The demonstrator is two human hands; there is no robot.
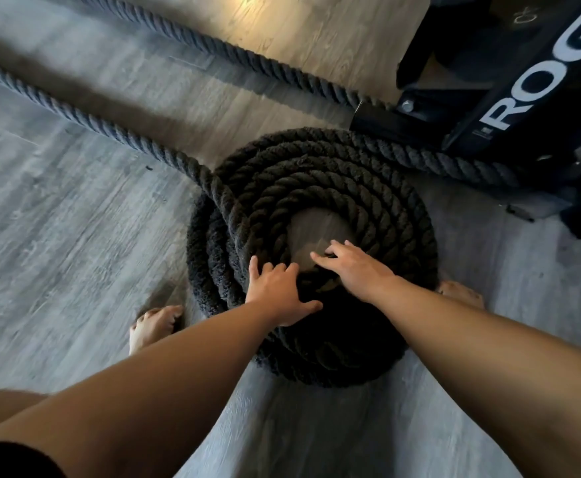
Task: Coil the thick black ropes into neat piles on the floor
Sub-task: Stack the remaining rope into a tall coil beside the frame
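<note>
Coil (320, 181) on the floor (68, 243) — both palms down on it.

My left hand (277, 293) lies spread on the coil's near turns, thumb splayed. My right hand (356, 269) bends its fingers over the innermost turn — whether it grips, I cannot tell. The coil sits between my feet (154, 326), its loose rope (75, 113) running off up-left, a rack (523, 108) just beyond.
</note>
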